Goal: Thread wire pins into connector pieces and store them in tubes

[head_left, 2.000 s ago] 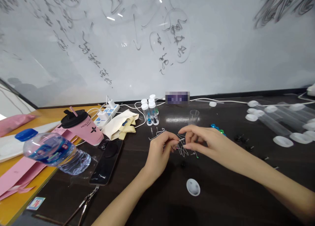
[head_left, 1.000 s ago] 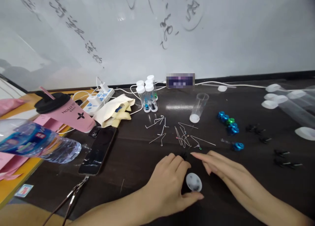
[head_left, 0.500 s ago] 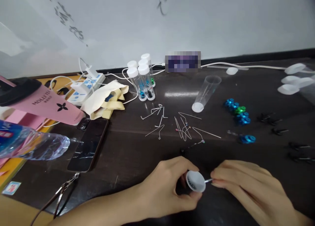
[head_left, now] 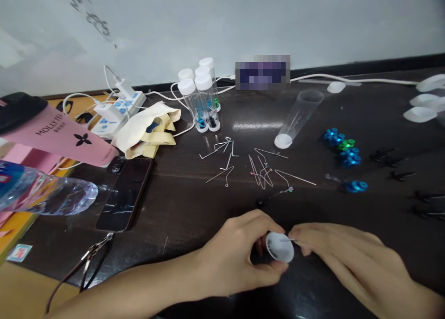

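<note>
My left hand [head_left: 239, 254] is closed around a small white cup [head_left: 285, 254], its mouth tilted up toward me. Small dark bits or marks show on the cup's inner left side. The fingertips of my right hand [head_left: 351, 258] pinch a thin metal piece [head_left: 287, 240] that reaches over the cup's right rim; its kind is too small to tell. Beyond my hands lie bent metal wires [head_left: 260, 170], some carrying tiny beads, and a short wire with a dark end [head_left: 274, 197].
Blue metal parts [head_left: 356, 186], a green one [head_left: 346, 145] and black pieces [head_left: 401, 175] lie right. A clear tube [head_left: 301, 115] stands behind, near several capped tubes [head_left: 205, 101]. Left are pliers [head_left: 91, 254], a phone [head_left: 125, 196], a bottle [head_left: 66, 191] and a pink cup [head_left: 69, 133].
My right hand has moved up and closer to the cup. The thin metal piece now lies across the rim over the opening, rather than at its outer right side. The view has shifted slightly.
</note>
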### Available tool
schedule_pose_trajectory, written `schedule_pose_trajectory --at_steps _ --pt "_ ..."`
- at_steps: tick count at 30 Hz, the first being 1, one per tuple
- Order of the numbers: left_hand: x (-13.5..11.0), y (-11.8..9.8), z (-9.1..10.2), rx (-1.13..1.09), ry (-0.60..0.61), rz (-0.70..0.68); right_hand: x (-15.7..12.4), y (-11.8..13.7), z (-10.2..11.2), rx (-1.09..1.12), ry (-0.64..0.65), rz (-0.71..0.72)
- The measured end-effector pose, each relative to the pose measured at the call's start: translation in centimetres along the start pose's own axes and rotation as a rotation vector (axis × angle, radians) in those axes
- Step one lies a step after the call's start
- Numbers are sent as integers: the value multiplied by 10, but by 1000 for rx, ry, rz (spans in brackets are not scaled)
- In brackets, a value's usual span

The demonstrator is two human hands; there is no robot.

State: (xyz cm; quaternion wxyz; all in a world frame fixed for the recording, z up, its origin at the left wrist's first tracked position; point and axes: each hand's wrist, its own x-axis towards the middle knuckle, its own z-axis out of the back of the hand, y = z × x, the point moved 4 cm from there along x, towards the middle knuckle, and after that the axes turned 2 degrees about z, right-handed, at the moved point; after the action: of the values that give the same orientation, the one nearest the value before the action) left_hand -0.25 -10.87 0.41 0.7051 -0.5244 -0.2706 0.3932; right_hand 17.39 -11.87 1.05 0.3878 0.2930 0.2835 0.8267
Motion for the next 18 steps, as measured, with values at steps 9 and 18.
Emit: schedule_pose_trajectory --at_steps 9,18 --pt "-1 5 0 -4 -5 18 -2 2 -2 -88 13 28" --pt "0 6 -1 6 2 12 0 5 -1 -172 34 268"
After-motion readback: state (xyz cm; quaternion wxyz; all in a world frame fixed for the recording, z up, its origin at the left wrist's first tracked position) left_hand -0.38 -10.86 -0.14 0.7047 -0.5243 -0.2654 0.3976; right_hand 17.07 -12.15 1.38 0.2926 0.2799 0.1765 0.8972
